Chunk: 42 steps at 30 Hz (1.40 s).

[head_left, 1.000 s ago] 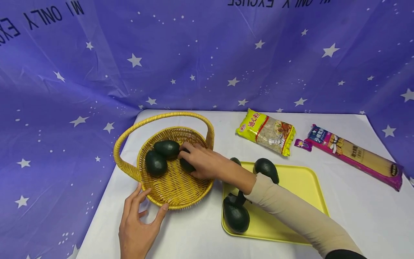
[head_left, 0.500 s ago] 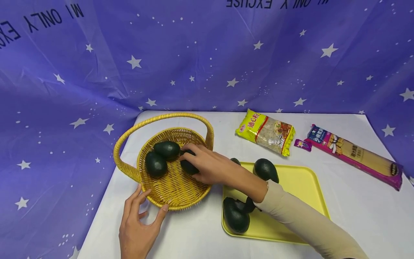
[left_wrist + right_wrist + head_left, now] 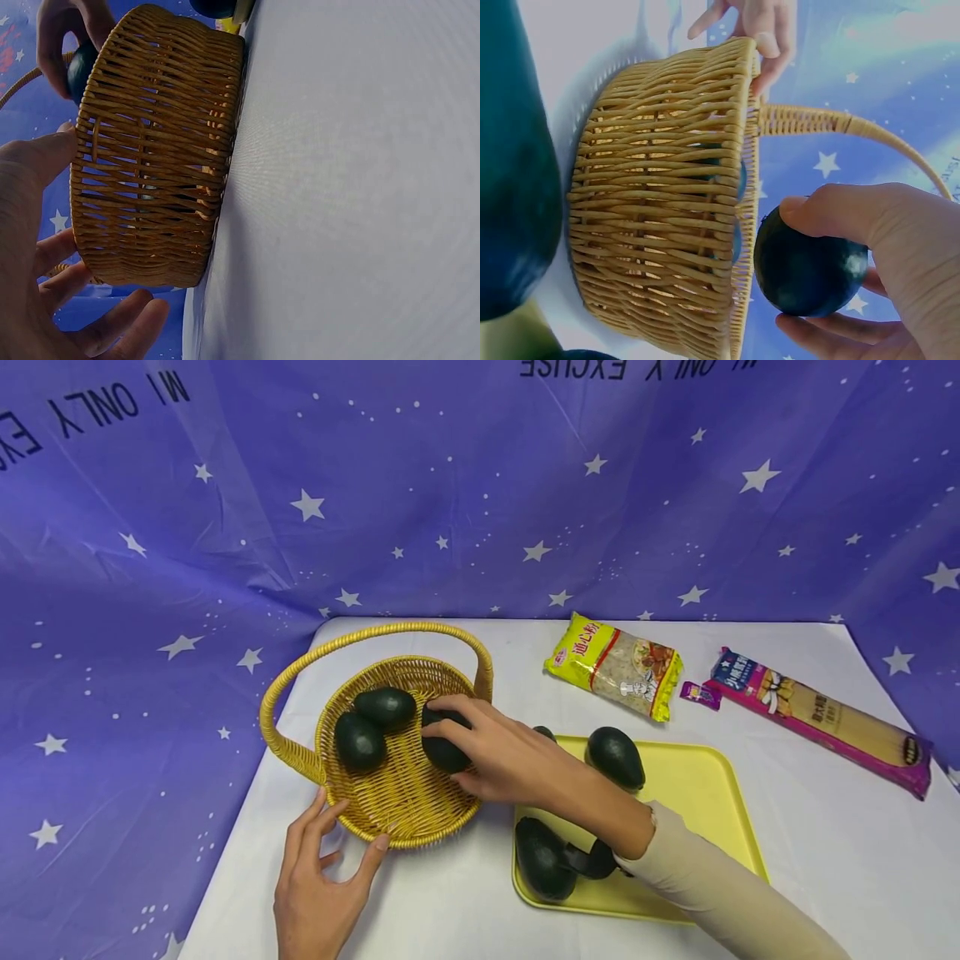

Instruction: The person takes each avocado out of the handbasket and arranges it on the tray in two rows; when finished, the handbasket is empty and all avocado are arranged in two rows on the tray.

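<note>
In the head view my right hand [image 3: 498, 752] grips a dark green avocado [image 3: 444, 745] over the right side of a yellow wicker basket [image 3: 405, 793]. The right wrist view puts this avocado [image 3: 810, 262] just above the basket's rim, thumb on one side and fingers on the other. Two more avocados, one farther back [image 3: 385, 707] and one nearer [image 3: 360, 742], lie together inside at the left. My left hand [image 3: 322, 877] touches the front left rim with spread thumb and fingertips; the left wrist view shows those fingers [image 3: 64, 285] against the wicker.
Right of the basket, a yellow tray [image 3: 697, 785] bears avocados, at its back [image 3: 615, 758] and front left corner [image 3: 543, 860]; another is partly behind my forearm. Behind lie a yellow food bag [image 3: 615, 667], a small purple packet [image 3: 701, 695] and a long noodle packet [image 3: 821, 718]. The basket's handle [image 3: 375, 631] arches up.
My right hand has drawn the avocado up and to the right, away from the two others in the basket. The left hand has stayed at the rim.
</note>
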{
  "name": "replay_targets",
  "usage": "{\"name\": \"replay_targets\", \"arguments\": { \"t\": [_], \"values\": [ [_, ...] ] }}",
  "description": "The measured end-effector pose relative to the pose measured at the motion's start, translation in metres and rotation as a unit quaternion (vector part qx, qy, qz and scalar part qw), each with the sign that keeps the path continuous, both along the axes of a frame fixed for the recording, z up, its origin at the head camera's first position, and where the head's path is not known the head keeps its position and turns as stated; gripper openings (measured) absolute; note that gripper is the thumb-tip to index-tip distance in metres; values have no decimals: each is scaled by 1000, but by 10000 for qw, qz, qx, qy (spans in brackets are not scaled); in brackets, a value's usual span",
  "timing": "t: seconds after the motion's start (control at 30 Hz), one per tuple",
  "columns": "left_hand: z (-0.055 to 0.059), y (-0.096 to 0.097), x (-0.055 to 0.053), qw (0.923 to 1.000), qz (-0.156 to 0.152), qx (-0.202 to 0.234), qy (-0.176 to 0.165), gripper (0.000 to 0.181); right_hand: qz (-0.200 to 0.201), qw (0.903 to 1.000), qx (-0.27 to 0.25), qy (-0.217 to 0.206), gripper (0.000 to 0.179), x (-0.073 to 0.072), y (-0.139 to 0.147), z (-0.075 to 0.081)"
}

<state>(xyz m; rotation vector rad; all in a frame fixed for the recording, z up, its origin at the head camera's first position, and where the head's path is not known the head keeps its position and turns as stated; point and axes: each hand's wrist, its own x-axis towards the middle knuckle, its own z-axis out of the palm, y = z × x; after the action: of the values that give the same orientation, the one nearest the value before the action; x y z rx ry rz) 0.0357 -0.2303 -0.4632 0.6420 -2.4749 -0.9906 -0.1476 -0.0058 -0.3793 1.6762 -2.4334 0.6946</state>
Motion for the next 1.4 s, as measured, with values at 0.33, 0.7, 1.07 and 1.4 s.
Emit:
{"name": "replay_targets", "arguments": {
  "t": [0.33, 0.7, 1.07, 1.4],
  "values": [
    [-1, 1, 0, 9999, -18, 43, 128, 67, -252, 9996, -158, 18, 61, 13, 22, 8],
    [0, 1, 0, 9998, -36, 122, 163, 67, -652, 9975, -239, -90, 59, 23, 47, 7],
    [0, 1, 0, 9997, -49, 72, 212, 67, -857, 9955, -398, 58, 65, 31, 69, 2],
    [-1, 0, 0, 9998, -53, 98, 171, 68, -1067, 9928, -545, 85, 63, 37, 87, -3]
  ]
}}
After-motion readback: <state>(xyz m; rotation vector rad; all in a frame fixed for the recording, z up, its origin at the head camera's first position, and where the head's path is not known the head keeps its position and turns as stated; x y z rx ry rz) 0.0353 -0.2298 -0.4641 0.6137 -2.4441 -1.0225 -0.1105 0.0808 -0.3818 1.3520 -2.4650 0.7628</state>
